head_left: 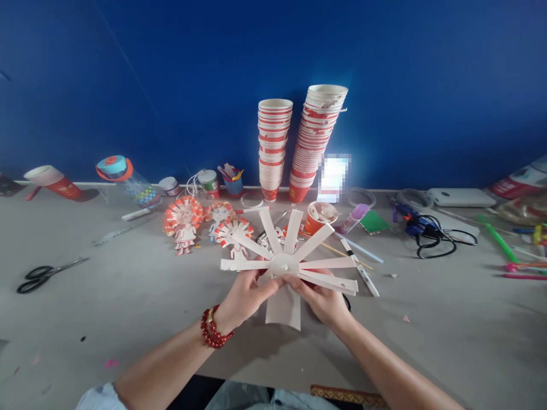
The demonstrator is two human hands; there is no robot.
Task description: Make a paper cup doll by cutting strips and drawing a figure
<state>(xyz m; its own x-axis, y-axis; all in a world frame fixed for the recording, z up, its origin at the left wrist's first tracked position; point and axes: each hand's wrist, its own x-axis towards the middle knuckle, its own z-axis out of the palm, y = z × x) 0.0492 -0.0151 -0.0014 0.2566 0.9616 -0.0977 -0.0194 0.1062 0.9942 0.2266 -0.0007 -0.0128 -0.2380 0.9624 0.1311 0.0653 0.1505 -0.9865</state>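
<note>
Between my two hands is a white paper cup cut into strips [284, 265], its strips fanned out around the round base and one wider flap hanging down toward me. My left hand [245, 293] grips it from the left, thumb near the base's lower edge. From the other side my right hand [322, 297] pinches it, thumb close to the left thumb. The fingers beneath the paper are mostly hidden. Just beyond lie paper figures with red-and-white fringed heads, one figure [184, 222] at the left and another [234, 234] partly behind the strips.
Two tall stacks of paper cups, a left stack [273, 151] and a leaning right stack [316, 142], stand against the blue wall. Scissors [40, 278] lie at left. A marker [361, 270], a cup of scraps [321, 217] and a blue glue gun [421, 222] with its cord are at right.
</note>
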